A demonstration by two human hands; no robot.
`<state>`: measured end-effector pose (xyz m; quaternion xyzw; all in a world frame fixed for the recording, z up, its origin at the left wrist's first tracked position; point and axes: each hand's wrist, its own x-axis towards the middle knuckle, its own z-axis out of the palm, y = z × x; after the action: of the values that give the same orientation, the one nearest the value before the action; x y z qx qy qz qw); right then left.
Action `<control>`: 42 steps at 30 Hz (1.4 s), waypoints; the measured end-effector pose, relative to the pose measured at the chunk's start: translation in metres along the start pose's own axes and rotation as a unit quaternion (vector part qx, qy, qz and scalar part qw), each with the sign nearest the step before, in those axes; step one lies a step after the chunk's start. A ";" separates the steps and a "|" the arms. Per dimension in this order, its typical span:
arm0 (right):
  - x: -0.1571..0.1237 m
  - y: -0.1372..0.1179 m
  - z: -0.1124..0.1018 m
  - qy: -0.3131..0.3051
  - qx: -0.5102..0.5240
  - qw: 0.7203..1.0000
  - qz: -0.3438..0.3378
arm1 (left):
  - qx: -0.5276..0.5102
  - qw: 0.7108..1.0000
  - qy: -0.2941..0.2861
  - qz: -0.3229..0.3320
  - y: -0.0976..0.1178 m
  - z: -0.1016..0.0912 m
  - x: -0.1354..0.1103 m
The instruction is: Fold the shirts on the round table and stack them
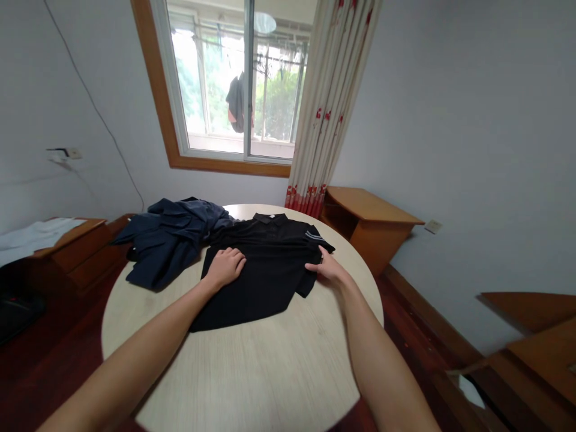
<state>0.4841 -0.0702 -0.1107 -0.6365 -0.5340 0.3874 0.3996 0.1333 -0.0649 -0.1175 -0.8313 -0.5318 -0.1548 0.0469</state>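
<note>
A black short-sleeved polo shirt lies spread on the round table, its collar toward the window. Two pale stripes mark the sleeve on the right side. My left hand rests palm down on the left part of the shirt, fingers lightly bent and with no fabric seen gripped. At the right edge, just below the striped sleeve, my right hand touches the cloth with thumb and forefinger apart. Its other fingers are mostly hidden.
A heap of dark blue clothes sits at the table's back left. Behind the table stand a wooden desk and a red-patterned curtain beside the window. A wooden cabinet with white cloth is at the left.
</note>
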 end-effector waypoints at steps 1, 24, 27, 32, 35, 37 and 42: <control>-0.006 -0.002 0.001 -0.039 0.020 0.999 0.014 | -0.005 1.000 0.002 0.018 0.005 -0.003 -0.007; -0.007 -0.020 0.015 0.083 -0.356 0.899 -0.241 | -0.078 0.981 -0.175 0.035 0.011 -0.003 -0.038; -0.011 -0.018 0.044 -0.007 -0.372 0.886 -0.277 | -0.064 0.983 -0.164 0.046 0.013 -0.005 -0.039; -0.040 -0.007 0.070 -0.049 -0.443 0.877 -0.180 | -0.058 0.983 -0.160 0.073 0.018 -0.012 -0.052; -0.071 0.001 0.066 -0.053 -0.469 0.875 -0.108 | -0.055 0.978 -0.173 0.106 0.025 -0.019 -0.078; -0.092 0.001 0.057 -0.073 -0.475 0.874 -0.070 | -0.059 0.973 -0.184 0.126 0.031 -0.025 -0.098; -0.109 -0.026 0.046 -0.152 -0.497 0.853 -0.041 | -0.089 0.963 -0.212 0.138 0.055 -0.041 -0.108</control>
<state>0.4185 -0.1706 -0.0971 -0.6614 -0.7347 0.1450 -0.0409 0.1324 -0.1924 -0.1070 -0.9114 -0.3932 -0.0139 -0.1204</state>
